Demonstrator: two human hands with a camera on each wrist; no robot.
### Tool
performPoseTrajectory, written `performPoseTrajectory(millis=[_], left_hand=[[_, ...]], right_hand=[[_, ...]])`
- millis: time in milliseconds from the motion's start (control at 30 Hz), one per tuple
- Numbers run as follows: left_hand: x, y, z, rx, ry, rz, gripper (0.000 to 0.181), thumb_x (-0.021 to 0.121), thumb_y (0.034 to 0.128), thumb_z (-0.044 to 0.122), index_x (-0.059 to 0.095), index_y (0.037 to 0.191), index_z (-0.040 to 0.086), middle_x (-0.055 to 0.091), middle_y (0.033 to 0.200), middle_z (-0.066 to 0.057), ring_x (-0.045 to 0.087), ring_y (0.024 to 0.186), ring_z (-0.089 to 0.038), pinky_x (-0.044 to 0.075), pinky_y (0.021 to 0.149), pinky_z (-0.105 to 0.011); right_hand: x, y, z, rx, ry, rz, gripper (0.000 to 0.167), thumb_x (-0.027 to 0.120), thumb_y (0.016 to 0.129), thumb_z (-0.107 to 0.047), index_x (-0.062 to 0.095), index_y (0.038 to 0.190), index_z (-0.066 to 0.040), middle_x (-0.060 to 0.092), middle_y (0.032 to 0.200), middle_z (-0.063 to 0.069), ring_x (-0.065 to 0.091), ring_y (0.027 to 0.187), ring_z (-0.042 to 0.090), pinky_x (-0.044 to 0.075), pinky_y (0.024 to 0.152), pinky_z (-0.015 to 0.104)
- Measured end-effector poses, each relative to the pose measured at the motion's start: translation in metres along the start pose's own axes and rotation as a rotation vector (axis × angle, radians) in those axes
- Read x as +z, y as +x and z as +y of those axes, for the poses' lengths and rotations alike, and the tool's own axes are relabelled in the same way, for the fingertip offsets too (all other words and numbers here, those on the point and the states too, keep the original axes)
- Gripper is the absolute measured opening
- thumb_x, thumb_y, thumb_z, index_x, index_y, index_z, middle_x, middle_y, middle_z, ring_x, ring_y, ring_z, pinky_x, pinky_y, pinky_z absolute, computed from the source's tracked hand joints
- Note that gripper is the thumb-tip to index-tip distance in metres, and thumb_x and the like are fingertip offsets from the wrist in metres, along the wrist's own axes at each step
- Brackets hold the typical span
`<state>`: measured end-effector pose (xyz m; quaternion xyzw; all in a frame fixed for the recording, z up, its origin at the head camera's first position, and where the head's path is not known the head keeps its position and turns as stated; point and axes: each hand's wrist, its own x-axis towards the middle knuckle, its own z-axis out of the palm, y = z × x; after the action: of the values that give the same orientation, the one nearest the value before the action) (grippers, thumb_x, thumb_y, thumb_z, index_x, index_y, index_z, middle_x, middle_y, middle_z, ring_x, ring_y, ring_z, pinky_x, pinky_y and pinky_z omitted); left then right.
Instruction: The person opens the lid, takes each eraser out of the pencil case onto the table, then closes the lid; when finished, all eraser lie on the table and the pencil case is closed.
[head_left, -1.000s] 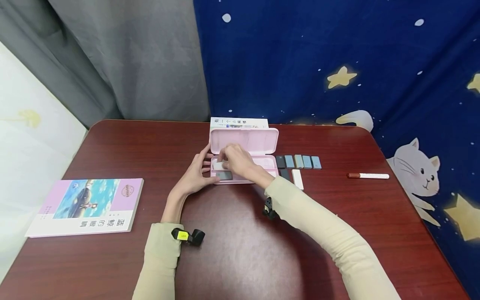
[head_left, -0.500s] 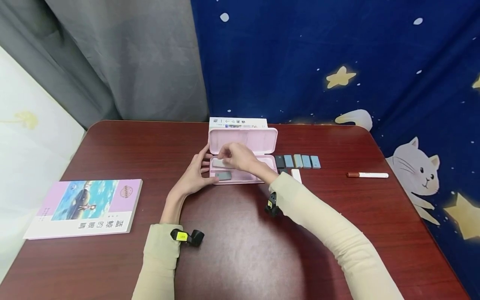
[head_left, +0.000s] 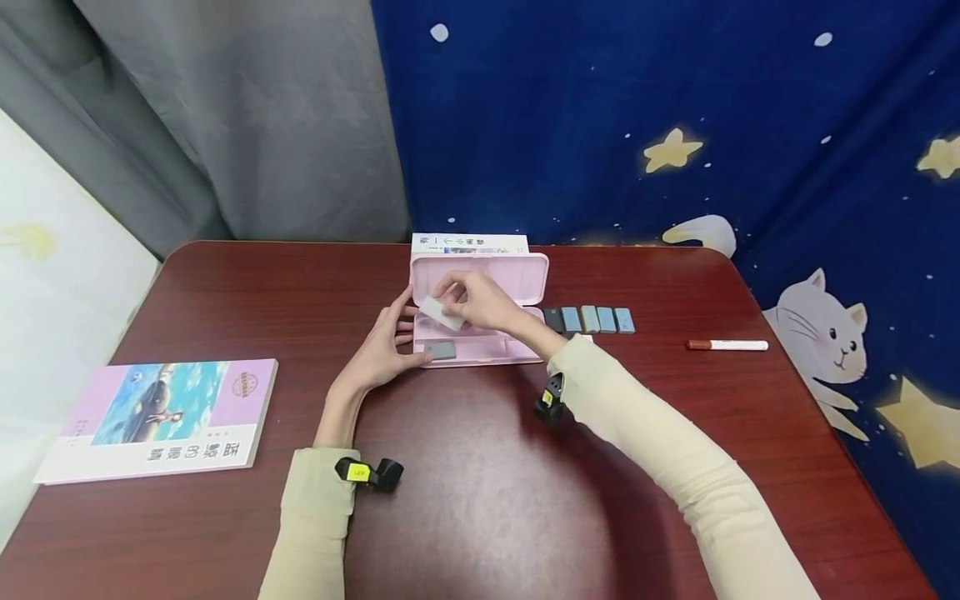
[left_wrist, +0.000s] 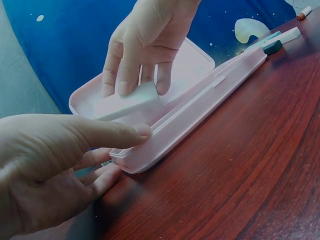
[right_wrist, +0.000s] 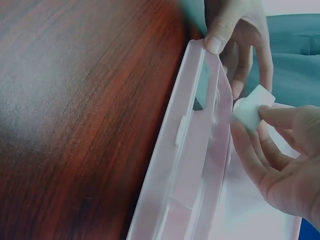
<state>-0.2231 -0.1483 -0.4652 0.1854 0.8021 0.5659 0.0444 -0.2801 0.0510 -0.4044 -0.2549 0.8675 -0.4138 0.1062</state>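
Note:
An open pink case stands on the table with its lid raised at the back. My right hand pinches a white block over the case's left part; the block is tilted and clear of the tray in the right wrist view. A grey block lies in the front left of the case. My left hand grips the case's left end, its thumb on the front corner and its fingers spread along the side, as the left wrist view also shows.
Right of the case is a row with a dark block and several blue ones. A brown-capped marker lies farther right. One book lies at the left, another behind the lid.
My right hand has lifted the white block up from the case's back left compartment and tilted it. My left hand keeps its place at the case's left end.

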Motion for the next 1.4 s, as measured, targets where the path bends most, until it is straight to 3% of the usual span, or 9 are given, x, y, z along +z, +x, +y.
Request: performPoseTrajectory(millis=[133, 267, 500, 800, 967, 1400], left_hand=[[0.000, 0.000, 0.000, -0.003, -0.008, -0.002, 0.109, 0.080, 0.0733, -0.007, 0.013, 0.156, 0.016, 0.034, 0.136, -0.021, 0.043, 0.119, -0.038, 0.040, 0.103, -0.047], [0.000, -0.001, 0.002, -0.002, -0.011, 0.000, 0.109, 0.079, 0.0737, -0.007, 0.012, 0.156, 0.015, 0.033, 0.136, -0.023, 0.043, 0.119, -0.038, 0.040, 0.103, -0.048], [-0.002, -0.009, 0.036, -0.021, -0.031, -0.019, 0.103, 0.075, 0.0744, -0.014, 0.010, 0.153, 0.000, 0.030, 0.136, -0.035, 0.039, 0.120, -0.049, 0.036, 0.103, -0.055], [-0.002, -0.010, 0.036, -0.017, -0.029, -0.020, 0.102, 0.075, 0.0745, -0.013, 0.010, 0.153, -0.001, 0.030, 0.135, -0.034, 0.039, 0.119, -0.049, 0.037, 0.103, -0.055], [-0.003, -0.009, 0.036, -0.022, -0.028, -0.022, 0.102, 0.074, 0.0750, -0.013, 0.010, 0.153, 0.000, 0.030, 0.136, -0.033, 0.039, 0.120, -0.048, 0.036, 0.103, -0.056], [-0.002, -0.010, 0.039, -0.023, -0.022, -0.019, 0.102, 0.075, 0.0750, -0.012, 0.011, 0.154, 0.001, 0.030, 0.136, -0.033, 0.039, 0.120, -0.047, 0.036, 0.104, -0.054]], right_hand=[[-0.001, -0.003, 0.001, 0.034, 0.041, -0.022, 0.024, 0.064, 0.087, 0.004, 0.068, 0.111, 0.001, 0.066, 0.093, 0.013, 0.059, 0.083, 0.018, 0.055, 0.062, 0.027], [-0.001, -0.008, 0.001, 0.115, 0.148, -0.035, 0.025, 0.061, 0.089, 0.005, 0.066, 0.114, 0.005, 0.063, 0.090, 0.014, 0.059, 0.076, 0.017, 0.058, 0.060, 0.032], [0.003, -0.015, -0.002, 0.225, 0.309, -0.004, 0.025, 0.058, 0.090, 0.007, 0.062, 0.115, 0.008, 0.060, 0.094, 0.017, 0.058, 0.075, 0.019, 0.058, 0.059, 0.035], [0.005, -0.021, 0.004, 0.206, 0.440, 0.069, 0.039, 0.055, 0.089, 0.011, 0.056, 0.126, 0.000, 0.057, 0.089, 0.017, 0.059, 0.072, 0.023, 0.058, 0.063, 0.046], [0.004, -0.026, 0.008, 0.192, 0.476, 0.093, 0.040, 0.054, 0.088, 0.011, 0.057, 0.127, -0.001, 0.054, 0.087, 0.017, 0.059, 0.072, 0.024, 0.058, 0.063, 0.045], [0.001, -0.037, 0.014, 0.264, 0.592, 0.095, 0.038, 0.058, 0.090, 0.008, 0.054, 0.127, -0.001, 0.057, 0.092, 0.019, 0.065, 0.070, 0.026, 0.058, 0.062, 0.045]])
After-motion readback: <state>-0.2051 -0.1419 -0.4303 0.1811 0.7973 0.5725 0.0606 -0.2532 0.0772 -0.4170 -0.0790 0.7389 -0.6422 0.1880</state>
